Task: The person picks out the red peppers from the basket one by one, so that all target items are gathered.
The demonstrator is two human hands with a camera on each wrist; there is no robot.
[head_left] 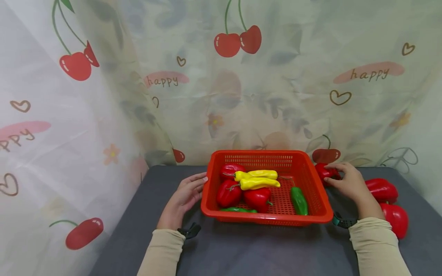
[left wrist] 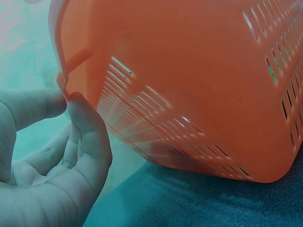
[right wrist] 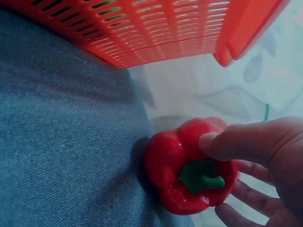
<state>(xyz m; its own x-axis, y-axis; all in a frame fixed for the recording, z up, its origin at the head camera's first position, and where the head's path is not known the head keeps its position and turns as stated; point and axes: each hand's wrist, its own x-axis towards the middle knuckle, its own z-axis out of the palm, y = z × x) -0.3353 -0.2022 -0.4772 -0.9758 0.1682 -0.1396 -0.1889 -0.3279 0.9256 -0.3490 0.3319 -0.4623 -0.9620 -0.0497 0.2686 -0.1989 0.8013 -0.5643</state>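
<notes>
An orange-red plastic basket [head_left: 255,216] with slotted walls stands on the table. My left hand [head_left: 188,193] pinches its left rim between thumb and finger, as the left wrist view shows up close. Just past the basket's right side, my right hand [head_left: 352,186] grips a red bell pepper [right wrist: 163,158], thumb on top and fingers around the far side. That pepper's green stem [right wrist: 201,177] faces the right wrist camera. Inside the basket are several red bell peppers [head_left: 228,193], two long yellow peppers [head_left: 259,183] and a green pepper [head_left: 299,201] at the right; another green one is partly hidden at the front.
Two more red bell peppers [head_left: 381,189] lie on the table to the right, partly behind my right forearm. A dark grey cloth [head_left: 269,249] covers the table. A printed curtain [head_left: 255,96] hangs close behind the basket and along the left side.
</notes>
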